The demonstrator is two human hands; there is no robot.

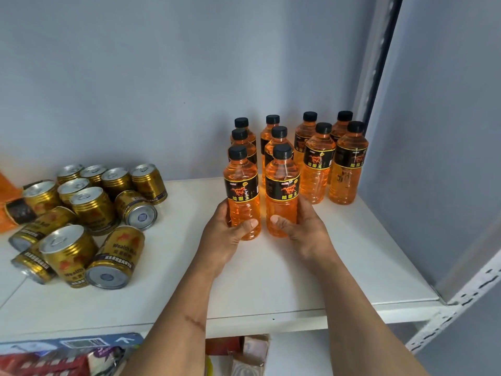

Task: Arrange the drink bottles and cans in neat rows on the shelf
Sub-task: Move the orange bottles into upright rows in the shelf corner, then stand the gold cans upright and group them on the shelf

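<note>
Orange liquid fills the two clear plastic bottles with black screw caps that stand foremost on the white shelf board (352, 267), one in each hand. The left hand (225, 234) wraps the lower body of the left front bottle (241, 194), thumb pressed across its front; the right hand (301, 226) does the same to the right front bottle (282, 191), fingers curled behind and thumb laid on the ribbed base section. Both bottles appear to sit upright on the board, though their bases are partly hidden, and each heads a column running back toward the grey wall. Behind and to the right of these two stand the other orange bottles (317, 164), eight of them in orderly files. Full as they look, I judge them fairly heavy and bottom-steady, with thin walls that would give under a hard squeeze; low on the ribbed part, beneath the black label, seems the surest hold. Well to the left of the bottles lies a jumble of gold drink cans (92, 207), some upright, several tipped on their sides, not yet sorted.
</note>
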